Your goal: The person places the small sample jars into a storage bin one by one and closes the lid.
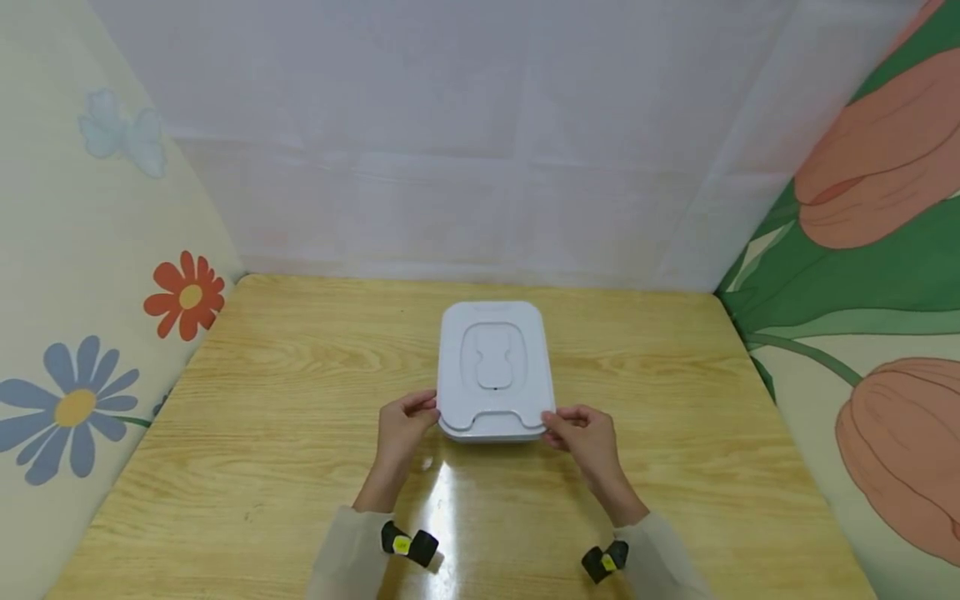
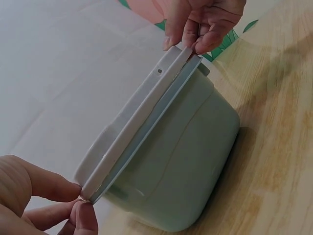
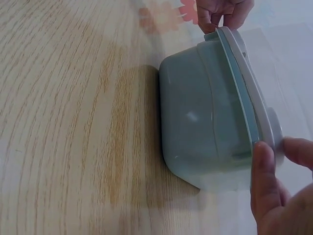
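A white lid (image 1: pixel 497 358) with a raised panel lies over a pale green plastic box (image 2: pixel 181 152), which stands on the table. At the front left corner, my left hand (image 1: pixel 402 429) pinches the lid's edge between thumb and fingers. My right hand (image 1: pixel 590 440) does likewise at the front right corner. In both wrist views, fingertips are above and below the lid's rim, close to the box's own rim (image 3: pixel 239 93). A thin seam shows between lid and box along the front. The box's inside is hidden.
The wood-grain table (image 1: pixel 315 358) extends around the box. A white cloth (image 1: pixel 465 150) hangs behind it. Flower-patterned panels (image 1: pixel 75 408) stand along the left and right sides. A black wrist strap (image 1: pixel 408 543) sits on each sleeve.
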Tool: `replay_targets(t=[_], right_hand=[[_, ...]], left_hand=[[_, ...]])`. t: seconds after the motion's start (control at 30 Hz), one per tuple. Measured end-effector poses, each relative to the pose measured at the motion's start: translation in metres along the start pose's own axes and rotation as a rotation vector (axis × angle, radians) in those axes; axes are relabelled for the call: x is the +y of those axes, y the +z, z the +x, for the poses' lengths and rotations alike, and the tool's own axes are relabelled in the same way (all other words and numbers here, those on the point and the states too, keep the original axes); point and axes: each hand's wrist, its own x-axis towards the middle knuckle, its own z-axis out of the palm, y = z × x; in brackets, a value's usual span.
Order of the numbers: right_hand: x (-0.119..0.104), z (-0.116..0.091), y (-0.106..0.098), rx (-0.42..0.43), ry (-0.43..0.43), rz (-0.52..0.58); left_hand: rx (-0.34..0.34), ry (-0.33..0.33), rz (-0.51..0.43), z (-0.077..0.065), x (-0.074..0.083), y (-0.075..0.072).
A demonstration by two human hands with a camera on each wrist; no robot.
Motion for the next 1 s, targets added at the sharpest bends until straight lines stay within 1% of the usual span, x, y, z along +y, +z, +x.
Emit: replay_targets(t=[0.13, 0.3, 0.53, 0.6, 1.0], right_hand=[[0.0007, 0.0007, -0.0003, 0.002, -0.019, -0.014], [0.0014, 0.0016, 0.0001, 0.01, -0.021, -0.054], [0.0005, 0.0014, 0.0007, 0.017, -0.03, -0.093], [-0.0002, 0.001, 0.0007, 0.018, -0.028, -0.1], [0.0032, 0.0013, -0.0003, 0.025, -0.016, -0.132]], left_hand=[[0.004, 0.001, -0.006, 0.0, 0.0002, 0.0007], [0.005, -0.006, -0.015, 0.0009, -0.0008, 0.0008], [0.006, 0.018, -0.01, 0.005, -0.0046, 0.0018], [0.007, 0.015, -0.014, 0.0058, -0.0049, 0.0024], [0.002, -0.001, -0.008, 0.0001, -0.0042, 0.0023]])
